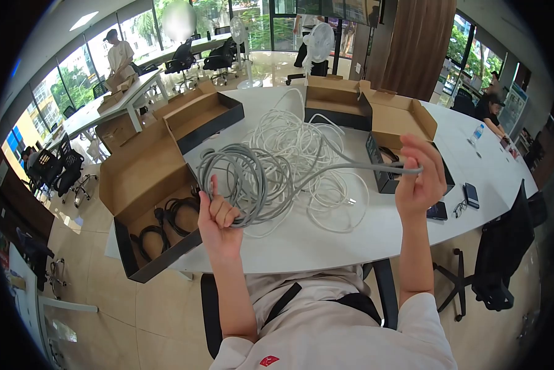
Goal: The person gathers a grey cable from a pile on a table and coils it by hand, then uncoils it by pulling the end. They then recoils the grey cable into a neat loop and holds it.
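Note:
My left hand point(220, 216) is closed around the lower left side of a coiled grey cable point(260, 179), one finger pointing up. From the coil, a stretch of grey cable runs right to my right hand point(420, 179), which is raised and closed on it between thumb and fingers. Beneath and behind the coil spreads a tangled heap of white cable point(295, 132) on the white table point(326, 246). A small connector point(351, 201) shows at the heap's right side.
An open box point(150, 222) with black cables stands left; more open boxes point(206, 120) point(339, 105) stand at the back. A box point(388, 163), phone point(437, 211), dark case point(471, 195) and bottle point(477, 134) are on the right. People are in the background.

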A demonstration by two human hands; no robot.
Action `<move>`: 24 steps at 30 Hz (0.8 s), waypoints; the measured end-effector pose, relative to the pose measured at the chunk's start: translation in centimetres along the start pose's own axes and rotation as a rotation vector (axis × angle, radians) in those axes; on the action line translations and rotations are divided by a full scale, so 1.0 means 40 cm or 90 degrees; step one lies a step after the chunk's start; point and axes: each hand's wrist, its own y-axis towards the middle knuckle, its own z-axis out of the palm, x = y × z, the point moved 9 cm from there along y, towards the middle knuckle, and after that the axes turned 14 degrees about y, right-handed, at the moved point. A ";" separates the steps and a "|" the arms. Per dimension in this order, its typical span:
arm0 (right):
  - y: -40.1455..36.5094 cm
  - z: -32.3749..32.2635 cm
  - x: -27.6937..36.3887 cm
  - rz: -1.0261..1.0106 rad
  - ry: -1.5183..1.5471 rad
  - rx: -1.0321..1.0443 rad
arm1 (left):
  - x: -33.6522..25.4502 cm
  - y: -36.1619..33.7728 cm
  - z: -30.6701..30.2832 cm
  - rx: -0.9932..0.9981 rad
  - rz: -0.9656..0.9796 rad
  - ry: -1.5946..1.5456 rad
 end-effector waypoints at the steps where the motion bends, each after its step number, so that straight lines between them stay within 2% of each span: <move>1: -0.009 -0.004 0.032 -0.098 -0.076 0.017 | 0.003 0.001 -0.005 -0.003 -0.001 0.007; 4: -0.146 0.059 -0.158 0.423 0.343 0.112 | 0.002 0.001 -0.020 -0.029 0.007 0.041; 7: -0.223 0.091 -0.177 0.314 0.293 0.196 | -0.009 -0.003 -0.033 -0.063 0.028 0.084; 10: -0.381 0.104 -0.243 0.725 0.305 0.256 | -0.021 -0.006 -0.045 -0.051 0.035 0.086; 11: -0.416 0.103 -0.248 0.789 0.342 0.263 | -0.021 -0.005 -0.044 -0.048 0.037 0.089; 14: -0.446 0.112 -0.225 0.807 0.409 0.262 | -0.012 -0.001 -0.033 -0.050 0.042 0.119; 15: -0.413 0.118 -0.202 0.688 0.401 0.287 | -0.009 -0.002 -0.028 -0.055 0.044 0.135; 18: -0.342 0.126 -0.135 0.461 0.443 0.355 | 0.002 -0.008 -0.009 -0.063 0.050 0.188; 21: -0.314 0.138 -0.091 0.525 0.638 0.288 | 0.000 -0.015 -0.006 -0.048 0.104 0.329; 24: -0.328 0.153 -0.089 0.635 0.691 0.288 | 0.018 -0.027 0.027 0.028 0.153 0.446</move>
